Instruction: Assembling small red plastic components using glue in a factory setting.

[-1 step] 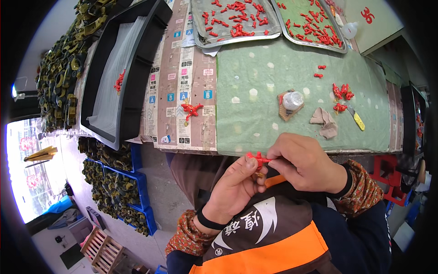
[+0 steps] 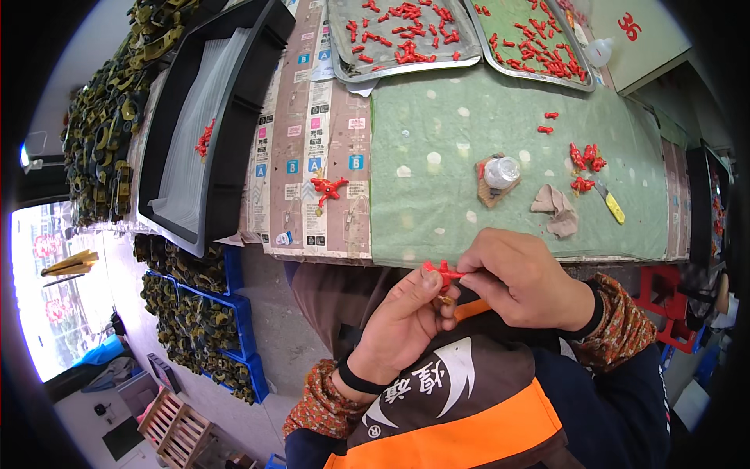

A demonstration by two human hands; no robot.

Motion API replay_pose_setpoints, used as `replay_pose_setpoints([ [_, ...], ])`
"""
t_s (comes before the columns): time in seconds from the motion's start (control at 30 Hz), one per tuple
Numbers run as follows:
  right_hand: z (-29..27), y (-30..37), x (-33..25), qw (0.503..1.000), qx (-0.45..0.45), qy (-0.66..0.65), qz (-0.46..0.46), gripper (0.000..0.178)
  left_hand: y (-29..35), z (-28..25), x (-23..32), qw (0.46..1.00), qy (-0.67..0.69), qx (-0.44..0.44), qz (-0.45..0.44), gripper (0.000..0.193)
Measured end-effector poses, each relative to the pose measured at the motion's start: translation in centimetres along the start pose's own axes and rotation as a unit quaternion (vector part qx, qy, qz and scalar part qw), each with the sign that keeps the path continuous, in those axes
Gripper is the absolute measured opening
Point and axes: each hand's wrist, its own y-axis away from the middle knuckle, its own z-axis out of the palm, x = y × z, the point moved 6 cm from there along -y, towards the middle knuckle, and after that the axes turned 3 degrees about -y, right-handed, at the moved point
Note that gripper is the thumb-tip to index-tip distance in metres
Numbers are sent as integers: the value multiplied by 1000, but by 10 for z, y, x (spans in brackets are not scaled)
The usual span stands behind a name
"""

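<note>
**Two hands gripping a red piece [image 2: 443, 273], nearer the wearer than the jar [image 2: 501, 171]**

The red piece is held up before the table's near edge, left of the jar. Left hand [image 2: 402, 311]: thumb and forefinger closed on the piece's body, other fingers curled. Right hand [image 2: 522, 277]: thumb and fingers pinched at the piece's right end, the exact contact partly hidden. Right of the jar, on its near side, lies a crumpled rag [image 2: 555, 211]; farther right, a yellow-handled knife [image 2: 612, 205]. The jar stands on a brown pad [image 2: 490, 192] over green cloth [image 2: 433, 129]. Well left of it rests a red figure [image 2: 328, 187]; farther left, a lined black tray [image 2: 226, 133]. To its right is a red cluster [image 2: 587, 156]; beyond and right, two red bits [image 2: 548, 123]. Farthest beyond the jar, two metal trays [image 2: 414, 71] carry many scattered red parts [image 2: 414, 51].
</note>
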Motion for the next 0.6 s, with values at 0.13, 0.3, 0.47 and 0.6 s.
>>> replay_pose_setpoints([
  [0.13, 0, 0, -1, 1000, -3, -9, -1, 18, 2, 4, -3, 1000, 13, 10, -6, 21],
  [0.3, 1, 0, 5, 999, 3, -40, 9, 16, 2, 1, -7, 1000, 19, 19, -9, 22],
  [0.47, 0, 1, 8, 998, 4, -64, 23, 15, 3, 3, -9, 999, 21, 29, -17, 22],
  [0.6, 1, 2, 9, 998, 4, -63, 24, 15, 3, 3, -10, 999, 22, 36, -16, 21],
])
